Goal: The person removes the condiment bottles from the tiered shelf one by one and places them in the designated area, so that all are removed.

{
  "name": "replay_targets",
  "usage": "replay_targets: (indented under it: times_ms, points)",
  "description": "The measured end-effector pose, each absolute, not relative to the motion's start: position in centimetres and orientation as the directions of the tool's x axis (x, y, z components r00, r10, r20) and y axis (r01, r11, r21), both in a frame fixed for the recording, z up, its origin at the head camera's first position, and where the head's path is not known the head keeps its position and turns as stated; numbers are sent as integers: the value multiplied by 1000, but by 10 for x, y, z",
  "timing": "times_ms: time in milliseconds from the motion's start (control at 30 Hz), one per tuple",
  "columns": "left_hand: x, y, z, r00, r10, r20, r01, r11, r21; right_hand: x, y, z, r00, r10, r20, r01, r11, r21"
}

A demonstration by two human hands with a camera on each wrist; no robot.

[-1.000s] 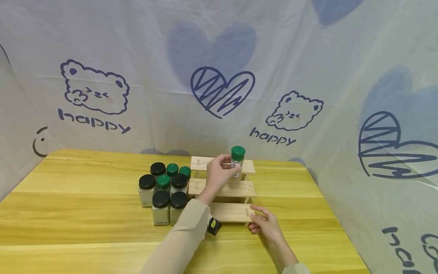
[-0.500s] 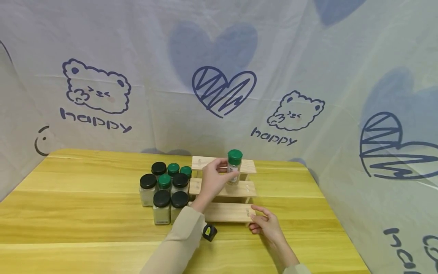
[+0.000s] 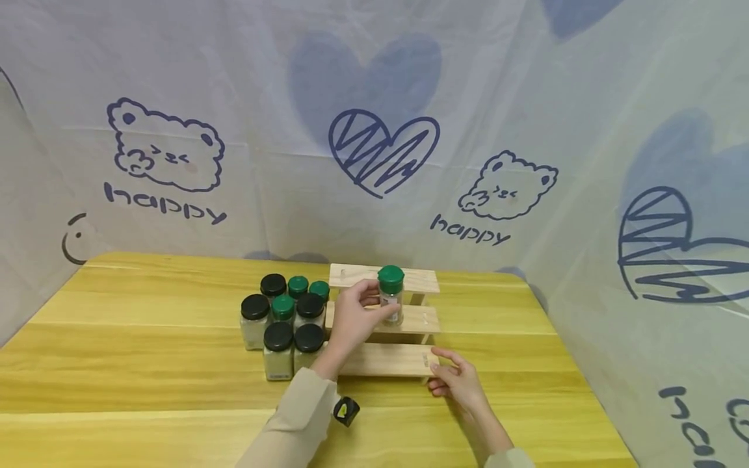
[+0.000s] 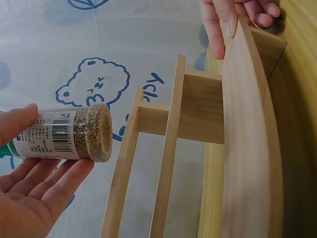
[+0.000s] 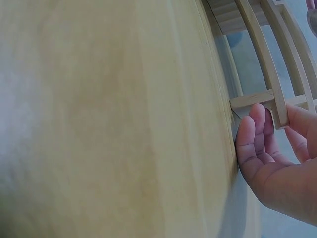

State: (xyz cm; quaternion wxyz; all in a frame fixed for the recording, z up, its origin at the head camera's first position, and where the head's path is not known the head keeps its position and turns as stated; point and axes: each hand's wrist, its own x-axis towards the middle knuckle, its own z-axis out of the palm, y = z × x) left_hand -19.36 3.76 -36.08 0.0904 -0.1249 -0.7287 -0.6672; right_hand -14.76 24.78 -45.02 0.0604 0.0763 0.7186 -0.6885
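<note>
My left hand (image 3: 354, 318) grips an upright spice jar (image 3: 392, 307) with a green cap, between thumb and fingers. In the left wrist view the jar (image 4: 64, 134) shows a white barcode label and small brown seeds inside. It is held at the middle step of a three-step wooden rack (image 3: 380, 361); the left wrist view shows its base apart from the wood. My right hand (image 3: 459, 383) holds the right end of the lowest step, and the right wrist view shows thumb and fingers (image 5: 257, 124) about that board's end.
Left of the rack several black-capped square jars (image 3: 278, 351) and green-capped jars (image 3: 283, 307) stand close together on the wooden table (image 3: 146, 364). A small black device (image 3: 346, 411) is beside my left sleeve. A printed cloth (image 3: 269, 130) hangs behind the table.
My left hand has moved the green-capped jar a little left and lower in the head view. My right hand stays at the rack's right end.
</note>
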Motion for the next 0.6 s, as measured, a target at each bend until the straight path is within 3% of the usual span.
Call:
replay_targets:
  times_ms: [600]
  points:
    - [-168, 12, -372, -933, 24, 360, 360, 121, 925, -148, 247, -451, -979, 46, -198, 200, 35, -979]
